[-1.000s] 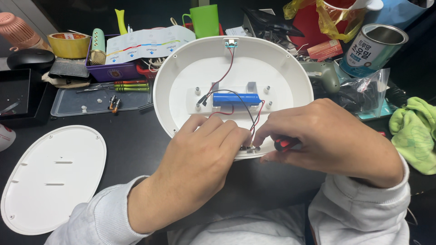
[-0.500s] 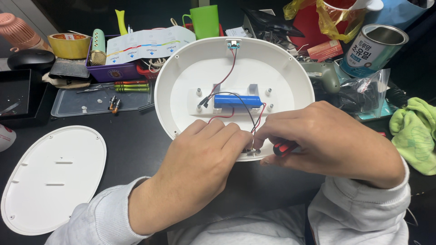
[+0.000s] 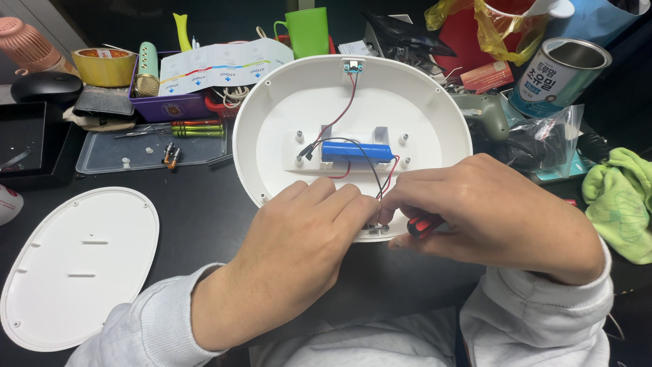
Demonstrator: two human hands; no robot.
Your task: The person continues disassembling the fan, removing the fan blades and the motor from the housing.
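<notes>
While left hand (image 3: 299, 251) pinches wires, right hand (image 3: 489, 211) grips screwdriver (image 3: 422, 223); white oval shell (image 3: 435, 115) lies w/ long axis left-right.

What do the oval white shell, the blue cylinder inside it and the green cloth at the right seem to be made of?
The oval white shell looks like moulded plastic, matte, with cast-in screw posts. The blue cylinder seems to be a battery cell in glossy blue wrap, with wires running from it. The green cloth looks like soft, fuzzy microfibre or terry; which of the two is unclear.
</notes>
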